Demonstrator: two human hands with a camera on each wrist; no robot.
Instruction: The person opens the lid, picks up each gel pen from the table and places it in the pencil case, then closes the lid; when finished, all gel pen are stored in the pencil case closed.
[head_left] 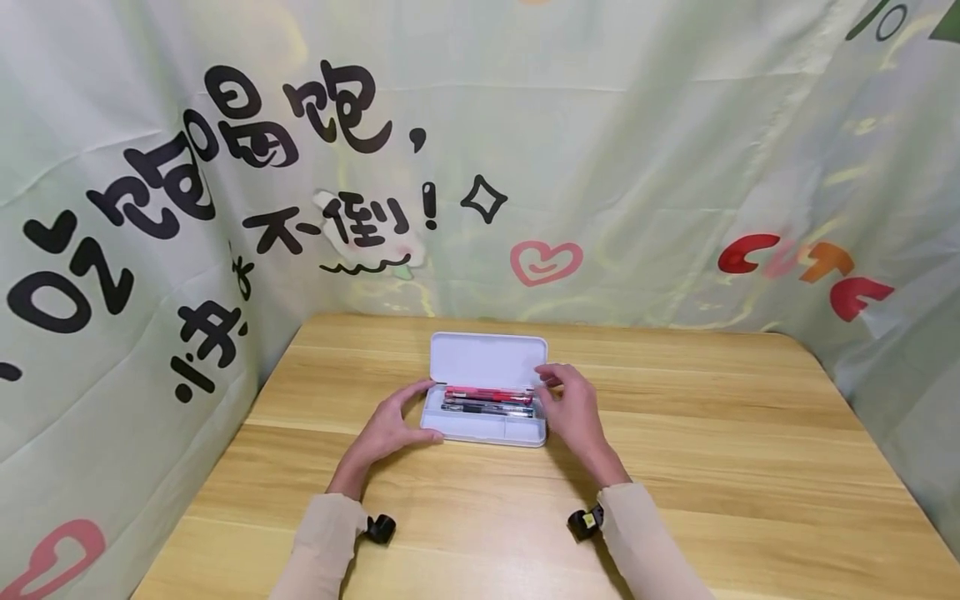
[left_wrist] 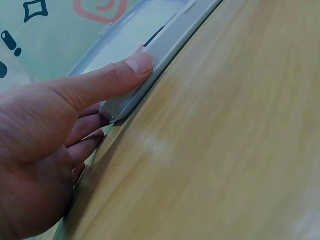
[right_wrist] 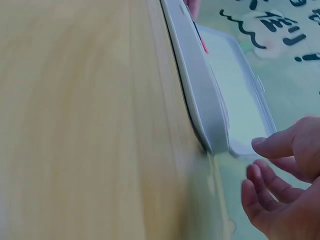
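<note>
A white pencil case [head_left: 472,428] lies on the table with its hinged lid [head_left: 487,358] raised at the back. Inside it, red pens [head_left: 489,394] lie behind dark clear-barrelled pens [head_left: 487,409], all lengthwise. My left hand [head_left: 386,427] holds the left end of the case; in the left wrist view its thumb [left_wrist: 140,64] presses the front side while the fingers reach round the end. At the right end hovers my right hand [head_left: 576,408], fingers loosely bent and holding nothing. The right wrist view has its thumb [right_wrist: 272,143] close to the lid's corner.
The wooden table [head_left: 712,442] extends on both sides and in front of the case. A printed fabric curtain [head_left: 637,183] with lettering and a pink heart stands behind and along the sides. Each wrist carries a small black camera [head_left: 381,528].
</note>
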